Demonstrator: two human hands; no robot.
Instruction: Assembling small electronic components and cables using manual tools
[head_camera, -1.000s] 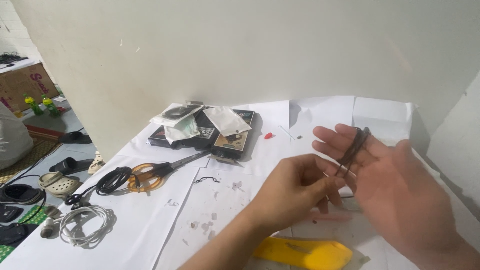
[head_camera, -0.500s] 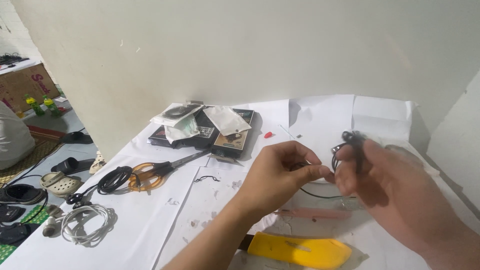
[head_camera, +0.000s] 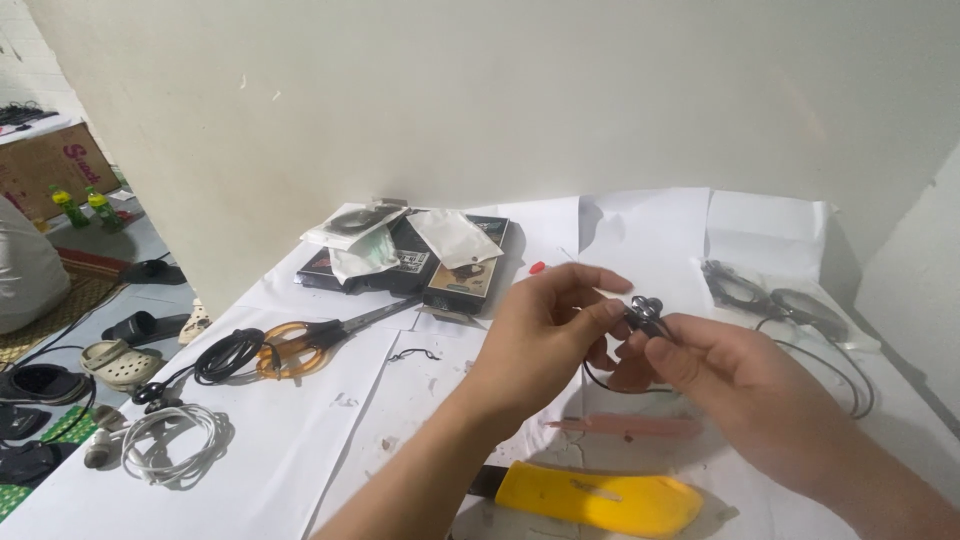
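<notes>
My left hand and my right hand meet above the white paper-covered table. Between their fingertips they pinch a pair of small black earbuds. A thin black cable loops down from the earbuds under my hands. A pink flat stick lies on the paper just below my hands, and a yellow-handled tool lies nearer to me.
Orange-handled scissors, a coiled black cable and a coiled white cable lie at left. Dark boxes with plastic pouches sit at the back. More black earphones lie at right. Sandals rest on the floor at left.
My right hand has turned from palm-up and open to closed over the earbuds. Both hands have drawn together and now pinch the earbuds between them.
</notes>
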